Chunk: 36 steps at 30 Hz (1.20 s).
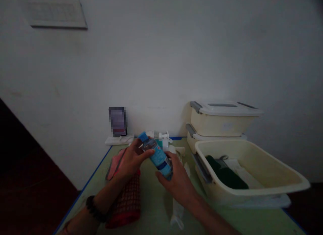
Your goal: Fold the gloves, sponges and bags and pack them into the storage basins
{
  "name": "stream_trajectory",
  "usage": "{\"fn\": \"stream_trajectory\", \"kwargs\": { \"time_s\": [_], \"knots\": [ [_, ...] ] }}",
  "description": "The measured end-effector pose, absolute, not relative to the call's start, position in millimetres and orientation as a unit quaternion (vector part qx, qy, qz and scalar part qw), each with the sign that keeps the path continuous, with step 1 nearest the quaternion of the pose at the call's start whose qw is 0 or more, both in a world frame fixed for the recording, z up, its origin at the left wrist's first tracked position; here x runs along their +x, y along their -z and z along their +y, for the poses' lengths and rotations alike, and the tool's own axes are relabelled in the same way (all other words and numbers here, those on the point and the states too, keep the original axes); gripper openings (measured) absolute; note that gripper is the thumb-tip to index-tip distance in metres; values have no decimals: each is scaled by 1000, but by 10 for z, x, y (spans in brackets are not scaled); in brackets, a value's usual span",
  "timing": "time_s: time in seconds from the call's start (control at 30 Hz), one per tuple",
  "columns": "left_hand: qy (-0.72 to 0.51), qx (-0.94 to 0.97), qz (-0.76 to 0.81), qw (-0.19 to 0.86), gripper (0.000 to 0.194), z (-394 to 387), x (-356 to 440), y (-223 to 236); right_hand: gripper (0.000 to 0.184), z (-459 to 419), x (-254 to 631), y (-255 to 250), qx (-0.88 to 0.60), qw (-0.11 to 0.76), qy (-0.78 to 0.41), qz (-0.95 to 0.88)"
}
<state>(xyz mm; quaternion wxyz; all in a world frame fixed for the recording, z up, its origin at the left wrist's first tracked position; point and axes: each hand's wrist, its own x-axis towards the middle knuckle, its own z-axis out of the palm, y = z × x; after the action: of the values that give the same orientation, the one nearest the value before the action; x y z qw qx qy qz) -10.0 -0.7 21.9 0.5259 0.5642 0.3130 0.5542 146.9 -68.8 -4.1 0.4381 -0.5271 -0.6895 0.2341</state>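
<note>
A clear bottle with a blue cap and a blue label is tilted in front of me, its cap toward the upper left. Around its neck end, my left hand is closed, the thumb lying across the bottle. My right hand grips the lower end. Beneath my left forearm lies a red checked bag-like item, partly hidden by the arm. A pink item with a dark edge is just behind it. White wrapped items lie on the table under and beside my right hand, partly covered.
The green table has blue edges and meets a wall. At right, an open cream bin holds a dark green rolled item. Lidded bins are stacked behind. A tablet-like screen and white bottles stand at the back.
</note>
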Motion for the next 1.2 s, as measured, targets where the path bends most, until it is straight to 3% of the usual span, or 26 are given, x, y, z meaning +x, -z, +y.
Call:
{"fn": "stream_trajectory", "kwargs": {
  "time_s": [0.23,0.37,0.57,0.7,0.77,0.87,1.07,1.2],
  "knots": [
    [-506,614,303,524,35,-58,-26,-110,46,-776,1378,290,-463,496,-446,-584],
    [-470,586,297,589,37,-19,-59,-40,38,-767,1345,360,-413,527,-580,-463],
    [-414,592,261,640,33,90,-170,49,52,-631,1344,526,-292,485,-777,-275],
    [-409,586,248,655,40,102,-175,57,55,-595,1367,546,-271,431,-821,-258],
    [-415,583,246,653,44,94,-142,50,54,-616,1368,538,-260,448,-815,-259],
    [-426,597,274,622,40,78,-74,20,50,-673,1357,531,-292,474,-763,-329],
    [-457,607,350,548,31,62,-36,-19,47,-700,1354,487,-344,412,-744,-398],
    [-428,561,322,631,23,93,-69,-3,48,-669,1354,483,-306,410,-784,-351]
  ]
}}
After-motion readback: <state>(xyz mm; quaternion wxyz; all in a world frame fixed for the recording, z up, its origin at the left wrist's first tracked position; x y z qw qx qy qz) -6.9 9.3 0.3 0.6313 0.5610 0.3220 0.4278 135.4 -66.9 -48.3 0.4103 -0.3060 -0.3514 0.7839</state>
